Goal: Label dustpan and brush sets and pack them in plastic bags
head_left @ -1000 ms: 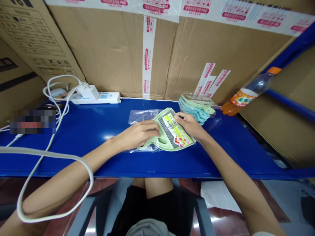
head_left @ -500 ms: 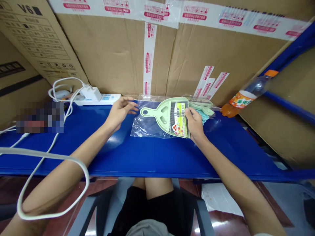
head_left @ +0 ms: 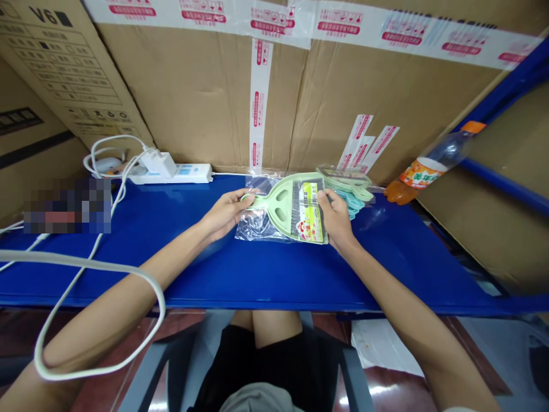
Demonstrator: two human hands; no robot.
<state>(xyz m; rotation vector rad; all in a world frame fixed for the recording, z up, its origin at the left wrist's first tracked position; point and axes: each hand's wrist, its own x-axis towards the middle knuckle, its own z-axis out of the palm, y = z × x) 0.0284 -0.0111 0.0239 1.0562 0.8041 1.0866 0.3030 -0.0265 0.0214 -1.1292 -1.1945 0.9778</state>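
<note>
A light green dustpan (head_left: 281,197) with a brush and a yellow-green label (head_left: 309,212) lies sideways between my hands, its handle pointing left. Clear plastic film (head_left: 257,229) spreads around the handle and under the pan. My left hand (head_left: 229,212) is closed on the handle end through the film. The wide right edge of the dustpan is pinched by my right hand (head_left: 337,217), thumb on top near the label. Just behind my right hand, a pile of bagged green and teal dustpans (head_left: 354,186) rests on the blue table (head_left: 266,274).
An orange drink bottle (head_left: 422,171) leans at the back right. A white power strip (head_left: 184,173) with a plug stands back left, and a white cable (head_left: 107,266) loops over my left forearm. Large cardboard boxes (head_left: 206,91) wall the table's back.
My left hand has moved right and closed on the dustpan's handle; before, its fingers were apart beside it. The dustpan has shifted slightly left and down, and the film is more bunched.
</note>
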